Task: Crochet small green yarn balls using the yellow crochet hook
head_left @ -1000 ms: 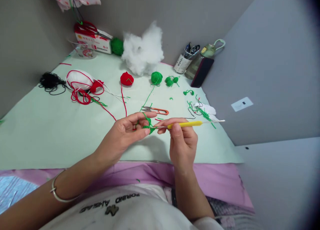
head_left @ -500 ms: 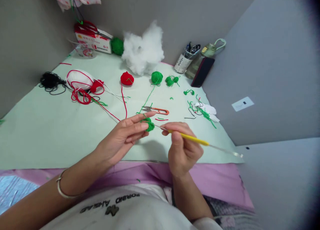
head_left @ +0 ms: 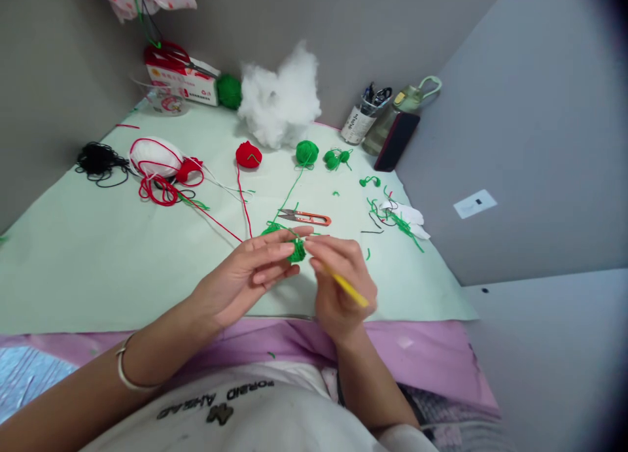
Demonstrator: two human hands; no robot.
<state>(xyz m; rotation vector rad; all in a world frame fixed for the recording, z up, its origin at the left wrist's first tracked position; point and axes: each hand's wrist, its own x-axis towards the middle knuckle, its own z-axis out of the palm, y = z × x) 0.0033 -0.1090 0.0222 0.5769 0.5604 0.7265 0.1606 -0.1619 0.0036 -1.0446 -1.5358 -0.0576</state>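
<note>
A small green crochet piece is pinched between the thumb and fingers of my left hand. Green yarn runs over that hand's raised index finger and back to a green yarn ball. My right hand is closed round a crochet hook with a yellow handle; its tip, hidden by my fingertips, is at the right edge of the green piece. Just beyond my hands lie orange-handled thread snips. More green yarn or crochet shows behind my left fingers.
Red yarn, white yarn and black yarn lie on the left and middle. White stuffing sits at the back. A pen cup, a bottle and a phone stand back right, with yarn scraps nearer.
My right hand has moved left, close against the green piece, and the hook's handle has swung to point down toward me. The left hand has shifted slightly right with the piece.
</note>
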